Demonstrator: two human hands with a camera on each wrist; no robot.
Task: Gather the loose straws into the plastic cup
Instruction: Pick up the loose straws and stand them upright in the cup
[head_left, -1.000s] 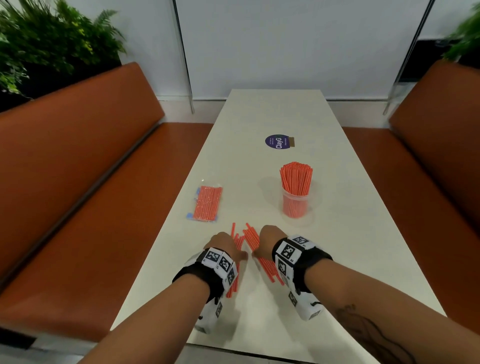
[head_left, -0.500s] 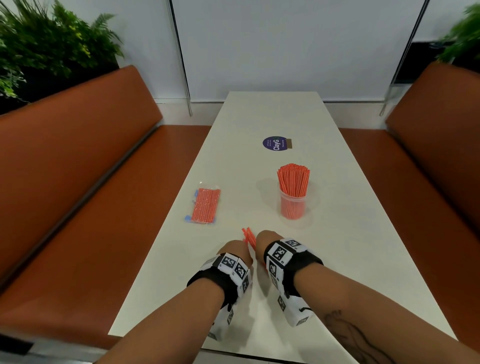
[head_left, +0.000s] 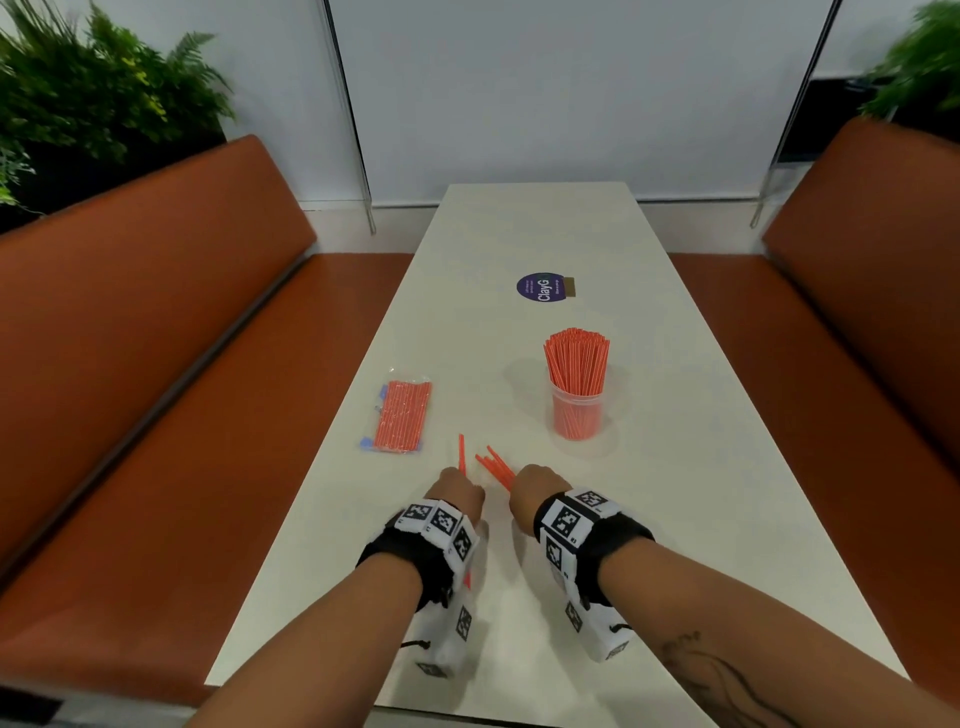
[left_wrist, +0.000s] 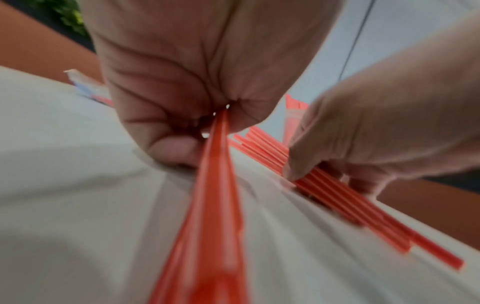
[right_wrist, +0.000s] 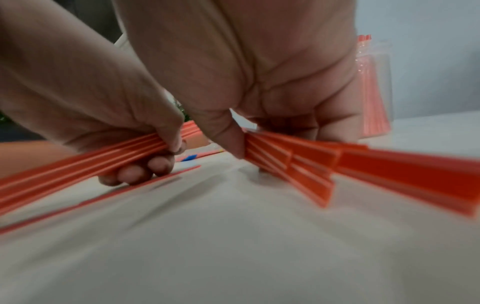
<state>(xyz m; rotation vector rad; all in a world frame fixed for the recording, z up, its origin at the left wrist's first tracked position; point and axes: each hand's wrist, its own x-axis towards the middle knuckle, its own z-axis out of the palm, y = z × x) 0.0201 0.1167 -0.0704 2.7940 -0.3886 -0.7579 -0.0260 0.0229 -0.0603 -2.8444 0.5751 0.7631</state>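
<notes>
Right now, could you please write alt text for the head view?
Two bare hands, left hand and right hand, each grip thin orange plastic straws on a long white table. Beyond stands a clear plastic cup full of upright straws.

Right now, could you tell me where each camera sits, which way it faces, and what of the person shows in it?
Head: worn on the head, looking forward and down the table at the plastic cup; both forearms show.
Left wrist: low over the tabletop, looking along the left hand, which grips straws.
Right wrist: low, looking along the right hand, which pinches its own bundle.
Shared: both wrist views show both hands and the cup.
</notes>
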